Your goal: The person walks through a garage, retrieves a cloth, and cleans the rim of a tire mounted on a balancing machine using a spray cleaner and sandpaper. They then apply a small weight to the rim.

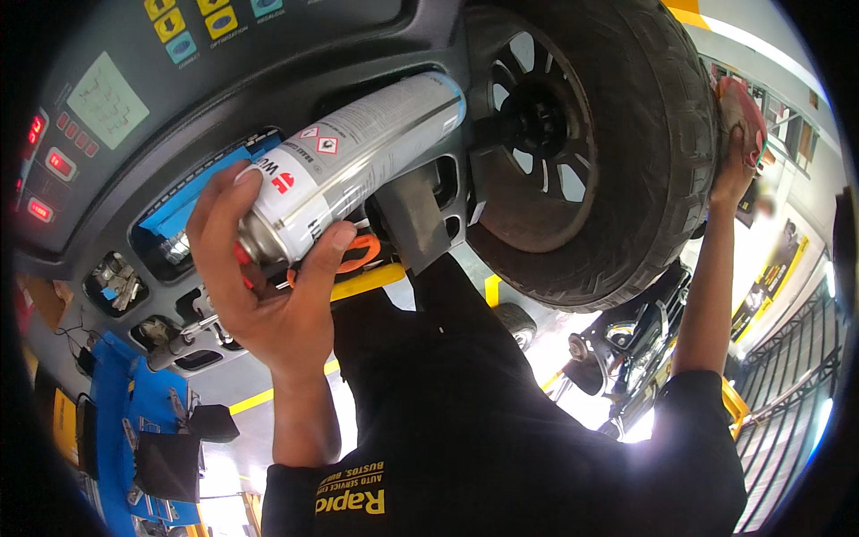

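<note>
My left hand (268, 295) is wrapped round the lower-left end of a silver and white aerosol can (358, 148). The can lies tilted, its pale blue base pointing up to the right and a bit of red showing at the end by my fingers. To its right a wheel with a black knobbly tyre (658, 152) sits on the shaft of a wheel balancing machine. At the tyre's far right side, my right hand (738, 152) is closed on a red cloth (744, 112) against or very near the tread; the tyre's edge and the cloth partly hide its fingers.
The balancer's grey tray (304, 94) holds small metal weights (121, 279), a blue box (188, 201) and an orange-handled tool (361, 255). A lit display panel (107, 98) is at upper left. Blue shelving (134, 421) stands lower left, with a black vehicle part (626, 336) beyond the wheel.
</note>
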The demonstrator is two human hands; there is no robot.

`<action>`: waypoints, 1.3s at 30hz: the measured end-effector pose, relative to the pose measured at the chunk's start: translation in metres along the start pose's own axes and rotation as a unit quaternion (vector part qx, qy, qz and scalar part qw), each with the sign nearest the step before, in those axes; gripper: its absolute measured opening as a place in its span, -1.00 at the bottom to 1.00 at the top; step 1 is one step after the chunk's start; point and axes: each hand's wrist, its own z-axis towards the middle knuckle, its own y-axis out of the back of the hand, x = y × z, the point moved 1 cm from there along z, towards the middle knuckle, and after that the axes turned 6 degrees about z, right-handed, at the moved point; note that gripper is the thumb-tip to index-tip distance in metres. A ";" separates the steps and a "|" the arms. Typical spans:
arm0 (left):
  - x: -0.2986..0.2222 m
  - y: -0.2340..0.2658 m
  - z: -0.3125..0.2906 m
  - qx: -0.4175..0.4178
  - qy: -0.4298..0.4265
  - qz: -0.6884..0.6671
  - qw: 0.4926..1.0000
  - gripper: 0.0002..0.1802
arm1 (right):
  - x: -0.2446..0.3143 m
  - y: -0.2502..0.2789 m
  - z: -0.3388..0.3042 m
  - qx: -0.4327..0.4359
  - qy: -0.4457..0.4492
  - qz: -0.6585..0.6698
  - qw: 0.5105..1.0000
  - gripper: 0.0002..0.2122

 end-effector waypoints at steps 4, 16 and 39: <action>-0.021 0.004 0.018 -0.024 -0.144 -0.082 0.986 -0.11 | -0.019 0.004 0.007 0.016 0.007 0.015 1.000 -0.57; -0.056 -0.067 -0.035 -0.019 0.017 -0.332 0.943 -0.15 | -0.007 -0.002 0.010 -0.018 -0.014 -0.079 0.997 -0.46; 0.029 -0.221 -0.134 0.301 0.319 -0.571 0.694 -0.24 | 0.004 -0.009 0.014 0.002 0.034 -0.126 0.991 -0.50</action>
